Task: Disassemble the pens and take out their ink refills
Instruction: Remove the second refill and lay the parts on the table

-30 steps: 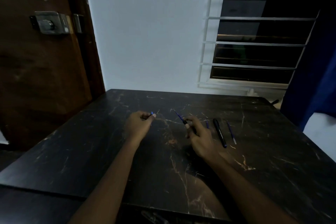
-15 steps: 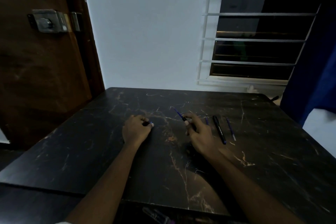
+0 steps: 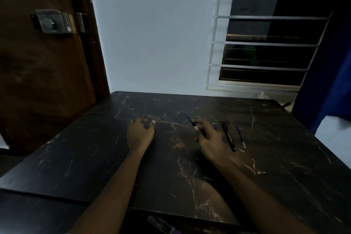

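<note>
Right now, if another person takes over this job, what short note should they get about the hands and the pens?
Left hand: fingers curled, resting on the table; I cannot tell if it holds a part.
Right hand: pinches a pen with its blue refill sticking out the far end.
Beside it to the right: a short blue piece, a black pen, a loose refill.
Done: one refill is out. To do: pull the blue refill free, then open the black pen, which looks whole.
</note>
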